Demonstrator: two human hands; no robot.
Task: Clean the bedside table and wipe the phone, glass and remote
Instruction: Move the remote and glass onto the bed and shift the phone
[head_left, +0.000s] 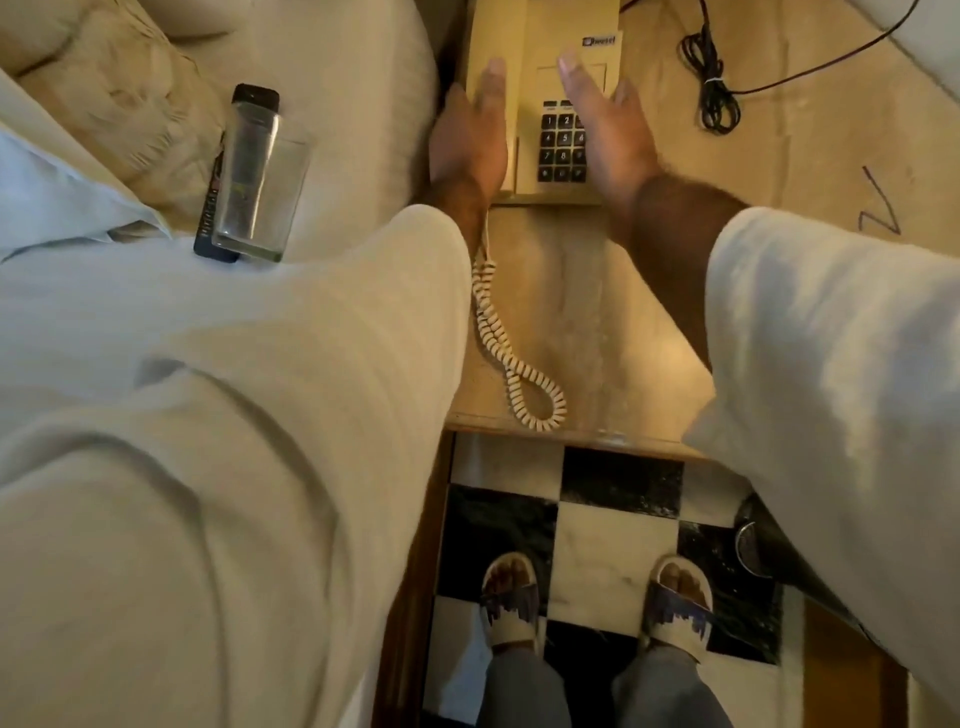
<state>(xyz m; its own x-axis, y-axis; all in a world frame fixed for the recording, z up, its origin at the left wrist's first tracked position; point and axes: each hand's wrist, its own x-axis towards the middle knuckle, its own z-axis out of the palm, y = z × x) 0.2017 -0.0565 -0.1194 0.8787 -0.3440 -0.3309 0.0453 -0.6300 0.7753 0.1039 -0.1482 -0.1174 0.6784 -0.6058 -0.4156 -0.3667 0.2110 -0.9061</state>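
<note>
- Phone (527, 93) sits at the back of the bedside table (582, 312). Its coiled cord (498, 343) trails toward the front edge.
- Left hand (470, 140) and right hand (602, 124) flank the phone, one on each side. Fingers are straight and close together, palms turned in, nothing gripped. Can't tell if they actually touch the casing, tbh.
- Glass (260, 176) and remote (208, 218) lie on the bed (353, 104), glass on its side across the remote, well apart from the phone.
- Looks like the person is about to lift the phone off so the top can be wiped. No cloth in view, btw.
- IMO the way to do it: squeeze both sides evenly, keep the base level so the handset doesn't slide off, and watch that the cord doesn't snag on the table edge.
- Black cable (717, 93) is bunched to the right, so go slow w/ the lift in case it's attached.
</note>
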